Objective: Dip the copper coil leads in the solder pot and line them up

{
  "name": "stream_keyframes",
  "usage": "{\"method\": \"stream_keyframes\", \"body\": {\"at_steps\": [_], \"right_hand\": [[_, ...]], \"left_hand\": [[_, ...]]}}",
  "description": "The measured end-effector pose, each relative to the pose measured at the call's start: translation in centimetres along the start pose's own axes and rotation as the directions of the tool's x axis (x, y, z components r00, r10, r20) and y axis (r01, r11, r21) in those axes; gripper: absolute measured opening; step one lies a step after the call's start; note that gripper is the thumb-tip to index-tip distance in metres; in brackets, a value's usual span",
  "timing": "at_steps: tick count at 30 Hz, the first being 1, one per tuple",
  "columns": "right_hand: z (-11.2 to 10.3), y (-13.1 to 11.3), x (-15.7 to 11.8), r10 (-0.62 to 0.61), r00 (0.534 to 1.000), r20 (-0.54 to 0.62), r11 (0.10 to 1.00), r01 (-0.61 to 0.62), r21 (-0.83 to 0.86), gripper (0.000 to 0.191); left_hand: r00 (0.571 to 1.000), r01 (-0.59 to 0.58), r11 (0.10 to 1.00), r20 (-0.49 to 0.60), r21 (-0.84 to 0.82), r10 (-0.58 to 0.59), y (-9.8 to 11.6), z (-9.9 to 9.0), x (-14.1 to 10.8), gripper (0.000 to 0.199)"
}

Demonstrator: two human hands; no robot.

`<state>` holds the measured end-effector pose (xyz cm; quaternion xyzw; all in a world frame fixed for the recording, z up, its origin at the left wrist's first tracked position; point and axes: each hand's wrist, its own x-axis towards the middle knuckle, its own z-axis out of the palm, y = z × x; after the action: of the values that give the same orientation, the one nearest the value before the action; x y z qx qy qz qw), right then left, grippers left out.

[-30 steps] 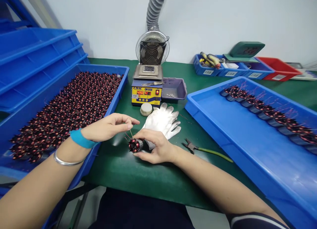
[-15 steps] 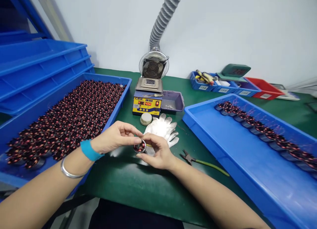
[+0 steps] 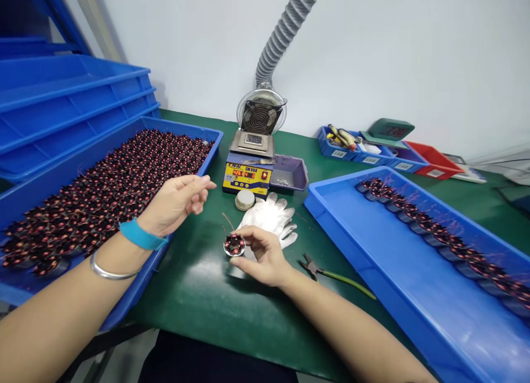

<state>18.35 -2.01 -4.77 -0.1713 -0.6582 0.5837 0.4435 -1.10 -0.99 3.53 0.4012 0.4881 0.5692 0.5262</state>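
Your green-topped desk (image 3: pixel 199 306) spreads under everything, with a long blue plastic tray (image 3: pixel 372 250) at three o'clock from the part you hold, similar parts lined along its far side. At ten o'clock, another blue plastic tray (image 3: pixel 217 143) is packed with dark, copper-coiled parts, and stacked blue trays (image 3: pixel 83 104) rise behind it. At twelve o'clock stands a yellow-and-blue heating unit (image 3: pixel 247 180) with a red digital display, a purple plastic bin (image 3: pixel 296 176) just to its right. Your hands differ: the left hand (image 3: pixel 171 203) is raised at ten o'clock near the packed tray's right edge, thumb and index finger brought together, the others curled; you cannot tell whether it pinches a fine wire. The right hand (image 3: pixel 265 259) grips the part's side between thumb and fingers. White fabric gloves (image 3: pixel 271 212) lie just beyond it at one o'clock, and green-handled metal pliers (image 3: pixel 342 276) between three and four. The round metal-rimmed part with red-copper coils (image 3: pixel 234 245) sits in your right fingertips, open face towards you, thin copper-coloured wires (image 3: pixel 227 222) sticking up.
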Motion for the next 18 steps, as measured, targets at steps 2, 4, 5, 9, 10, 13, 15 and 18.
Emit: {"method": "stream_keyframes", "body": {"at_steps": [2, 4, 5, 9, 10, 13, 15, 18], "right_hand": [[-0.2, 0.1, 0.2, 0.054, 0.998, -0.024, 0.995, -0.052, 0.088, 0.036], [-0.4, 0.2, 0.4, 0.107, 0.993, -0.041, 0.984, -0.1, 0.145, 0.038], [-0.5, 0.2, 0.5, 0.126, 0.991, -0.047, 0.979, -0.117, 0.166, 0.037], [-0.6, 0.2, 0.6, 0.177, 0.982, -0.059, 0.959, -0.159, 0.236, 0.034], [-0.6, 0.2, 0.6, 0.198, 0.978, -0.059, 0.951, -0.177, 0.254, 0.034], [-0.7, 0.0, 0.8, 0.268, 0.96, -0.077, 0.919, -0.231, 0.319, 0.034], [-1.2, -0.4, 1.3, 0.288, 0.949, -0.127, 0.911, -0.231, 0.341, 0.035], [-2.9, -1.6, 3.2, 0.274, 0.924, -0.267, 0.937, -0.193, 0.291, 0.035]], "left_hand": [[0.987, 0.077, 0.993, 0.137, 0.087, -0.089, -0.1, 0.0, -0.3, 0.038], [0.953, 0.112, 0.975, 0.258, 0.19, -0.159, -0.4, 0.2, -0.7, 0.04], [0.933, 0.119, 0.964, 0.304, 0.237, -0.19, -0.7, 0.3, -0.8, 0.04], [0.886, 0.15, 0.935, 0.376, 0.322, -0.272, -1.6, 0.8, -1.1, 0.041], [0.88, 0.159, 0.932, 0.382, 0.327, -0.284, -1.8, 0.9, -1.1, 0.042], [0.878, 0.144, 0.926, 0.386, 0.35, -0.283, -2.1, 1.0, -1.0, 0.045], [0.892, 0.104, 0.926, 0.377, 0.364, -0.248, -2.4, 1.2, -1.1, 0.046], [0.901, 0.008, 0.871, 0.374, 0.491, -0.219, -3.1, 1.6, -1.3, 0.054]]}}
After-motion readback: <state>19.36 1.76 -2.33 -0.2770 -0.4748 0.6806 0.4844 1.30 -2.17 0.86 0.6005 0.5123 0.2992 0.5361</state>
